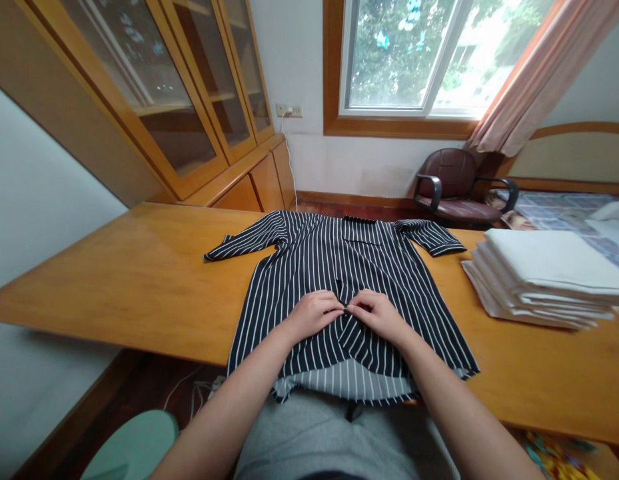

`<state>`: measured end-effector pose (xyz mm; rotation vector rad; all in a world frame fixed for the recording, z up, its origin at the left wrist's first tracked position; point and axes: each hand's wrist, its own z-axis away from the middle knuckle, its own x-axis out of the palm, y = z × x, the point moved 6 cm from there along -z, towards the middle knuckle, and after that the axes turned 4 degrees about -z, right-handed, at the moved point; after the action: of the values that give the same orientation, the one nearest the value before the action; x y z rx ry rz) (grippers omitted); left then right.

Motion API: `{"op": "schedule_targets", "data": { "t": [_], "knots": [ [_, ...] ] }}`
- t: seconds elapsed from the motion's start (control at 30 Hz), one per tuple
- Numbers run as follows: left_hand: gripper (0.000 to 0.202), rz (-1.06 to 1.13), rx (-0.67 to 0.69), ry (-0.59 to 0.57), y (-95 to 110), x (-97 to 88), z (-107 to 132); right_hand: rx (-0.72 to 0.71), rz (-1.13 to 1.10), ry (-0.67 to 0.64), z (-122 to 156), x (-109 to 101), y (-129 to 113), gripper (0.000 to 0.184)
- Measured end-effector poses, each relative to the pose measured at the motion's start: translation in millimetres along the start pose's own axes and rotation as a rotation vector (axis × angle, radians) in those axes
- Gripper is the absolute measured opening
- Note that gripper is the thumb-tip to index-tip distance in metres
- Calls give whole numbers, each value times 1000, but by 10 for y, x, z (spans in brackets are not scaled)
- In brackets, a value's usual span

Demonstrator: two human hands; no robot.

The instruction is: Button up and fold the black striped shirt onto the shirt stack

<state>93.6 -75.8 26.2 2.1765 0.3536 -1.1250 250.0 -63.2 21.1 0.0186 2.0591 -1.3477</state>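
A black shirt with thin white stripes (319, 267) lies front up on the wooden table (139, 280), collar towards the far edge, sleeves spread, hem hanging over the near edge. My left hand (314, 312) and my right hand (376, 313) meet at the shirt's front opening, low on the chest. Both hands have their fingers pinched on the two front edges of the shirt, fingertips almost touching each other.
A stack of folded white cloths (544, 277) sits on the table to the right of the shirt. A dark red armchair (456, 187) stands behind the table under the window. A glass-door cabinet (189, 93) lines the left wall. A pale green stool (134, 447) is below left.
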Motion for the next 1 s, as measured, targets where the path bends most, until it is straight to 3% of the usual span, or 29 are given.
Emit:
{"op": "schedule_targets", "data": {
  "t": [0.43,1.0],
  "knots": [
    [14,171,-128,59,-35,-112,-2,64,18,110,15,-88,112,17],
    [13,221,-182,-21,-51,-83,-4,20,-92,242,35,-201,56,18]
  ]
}}
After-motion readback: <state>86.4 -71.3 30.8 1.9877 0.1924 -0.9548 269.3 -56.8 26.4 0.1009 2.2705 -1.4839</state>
